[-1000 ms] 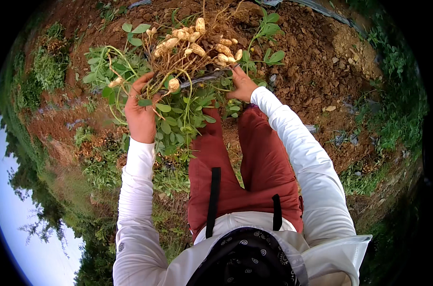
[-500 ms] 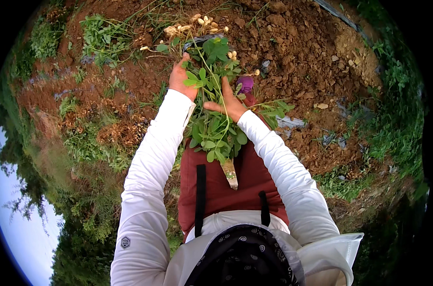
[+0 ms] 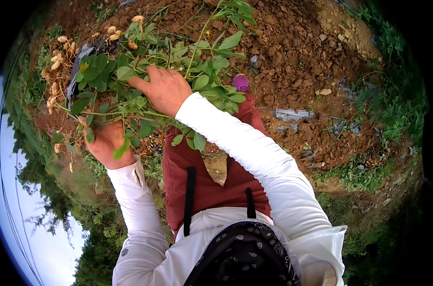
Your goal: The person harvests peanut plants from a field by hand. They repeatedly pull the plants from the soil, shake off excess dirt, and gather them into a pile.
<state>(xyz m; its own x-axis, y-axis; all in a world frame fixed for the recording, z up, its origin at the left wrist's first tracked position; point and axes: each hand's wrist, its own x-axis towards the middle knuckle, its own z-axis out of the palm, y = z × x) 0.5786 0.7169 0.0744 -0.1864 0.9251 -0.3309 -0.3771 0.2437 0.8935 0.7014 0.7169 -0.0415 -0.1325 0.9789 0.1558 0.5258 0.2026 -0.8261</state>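
Note:
An uprooted peanut plant (image 3: 100, 72) lies sideways across both my hands, with its roots and pale pods (image 3: 56, 61) toward the left and leafy stems reaching right. My left hand (image 3: 110, 142) holds it from below near the root end, its fingers partly covered by leaves. Over the middle of the stems, my right hand (image 3: 165, 89) is closed around the foliage, with its fingertips buried in the leaves. A torn piece of dark plastic film (image 3: 81, 64) clings around the plant's base, between pods and leaves.
Cloddy brown soil (image 3: 292, 62) spreads ahead and to the right, with scraps of grey plastic film (image 3: 292, 115) in it. A purple shoe (image 3: 241, 83) stands on the soil beyond the leaves. Green growth (image 3: 397, 86) lines the right edge.
Both hands have swung the plant to the left and closer, turning its roots from pointing away to pointing left. My right hand has moved across onto the stems.

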